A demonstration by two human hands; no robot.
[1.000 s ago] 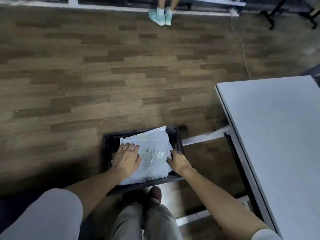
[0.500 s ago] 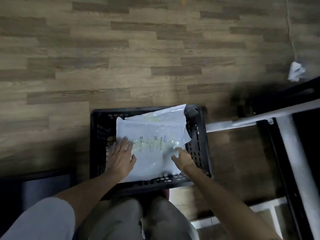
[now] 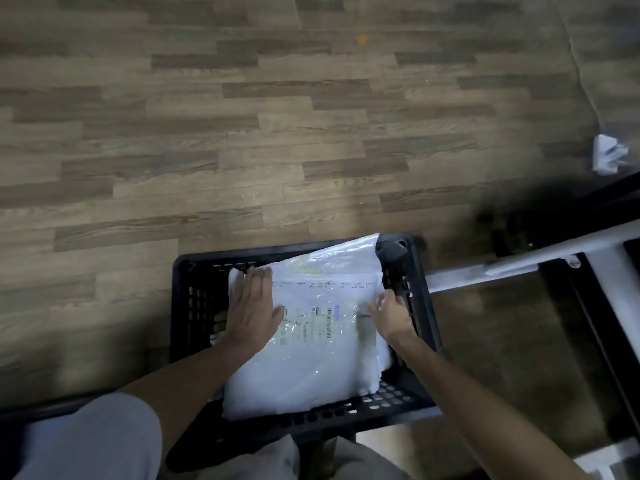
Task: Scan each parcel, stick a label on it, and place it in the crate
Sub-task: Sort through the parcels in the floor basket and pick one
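A: Biggest thing first?

B: Floor (image 3: 242, 133). Wood-look planks, mixed brown/grey tones, matte w/ a soft glare patch mid-frame. Took up most of the view.

A: Next?

B: Table frame (image 3: 485, 268) at right, white metal bars w/ dark struts, only partly in shot. Then the crate (image 3: 194, 306), black plastic, rectangular, walls perforated w/ rows of small slots, sat on the floor right in front of the person's knees.

A: And the parcel?

B: Parcel (image 3: 311, 358) was a white poly mailer, glossy, crinkled, soft and pillowy, approx. rectangular. It lay inside the crate, filling most of it, far right corner riding up over the crate's rim. Printed label (image 3: 311, 323) on top, small text and barcodes, too blurred to read.

A: Hands?

B: Left hand (image 3: 252, 306) was flat on the parcel's far-left part, palm down, fingers stretched out straight and close together, tips at the mailer's far edge. Pressing on it, not gripping. Right hand (image 3: 391, 315) was at the parcel's right edge, next to the crate wall, fingers bent onto the plastic. Whether it pinched the film or just touched it, couldn't tell, too blurry.

A: Smallest?

B: White crumpled scrap (image 3: 607, 157) on the floor, far right, well apart from the crate.
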